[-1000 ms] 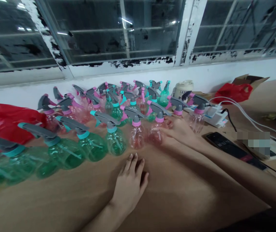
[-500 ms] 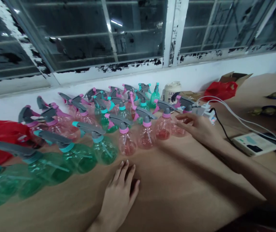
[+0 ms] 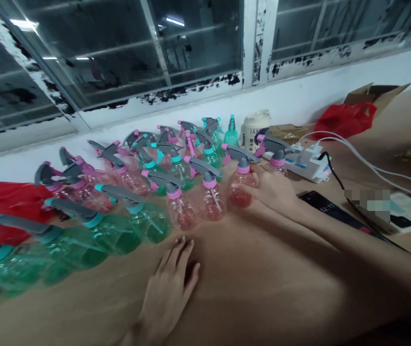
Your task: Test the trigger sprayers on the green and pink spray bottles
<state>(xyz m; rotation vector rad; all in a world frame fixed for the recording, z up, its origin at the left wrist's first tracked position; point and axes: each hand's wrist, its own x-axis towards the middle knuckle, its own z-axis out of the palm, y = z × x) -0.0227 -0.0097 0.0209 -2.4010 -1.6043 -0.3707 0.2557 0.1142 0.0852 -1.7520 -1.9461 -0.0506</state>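
Brown tabletop spreads nearest: on this table [image 3: 248, 293] the left hand [image 3: 167, 283] lies palm down, fingers loosely spread. The right hand [image 3: 275, 190] wraps a pink spray bottle [image 3: 240, 198]; green bottles [image 3: 151, 223] leftward look already lined up, a pink-collared bottle [image 3: 278, 154] beyond appears left. Behind: clustered sprayers [image 3: 181, 169], white wall [image 3: 299, 98], dark windows [image 3: 201, 33].
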